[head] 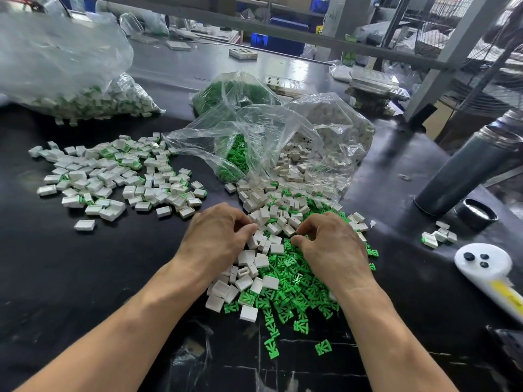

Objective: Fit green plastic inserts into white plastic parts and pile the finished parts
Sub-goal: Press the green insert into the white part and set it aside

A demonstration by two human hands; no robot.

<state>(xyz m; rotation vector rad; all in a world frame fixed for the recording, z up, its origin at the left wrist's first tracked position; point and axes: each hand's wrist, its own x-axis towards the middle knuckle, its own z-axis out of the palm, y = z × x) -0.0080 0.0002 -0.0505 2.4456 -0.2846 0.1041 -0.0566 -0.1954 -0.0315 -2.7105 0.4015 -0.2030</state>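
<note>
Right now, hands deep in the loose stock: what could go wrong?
Two risks, both judgement calls.
1. The finished pile lies near the loose white parts; empty shells could get swept into it and pass as done.
2. Green inserts have strayed toward the table's near edge; the right hand or a forearm could knock them off.

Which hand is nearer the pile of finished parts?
Left. The left hand sits just right of the finished pile, almost at its nearest pieces. The right hand is farther right, across the mixed loose parts.
</note>
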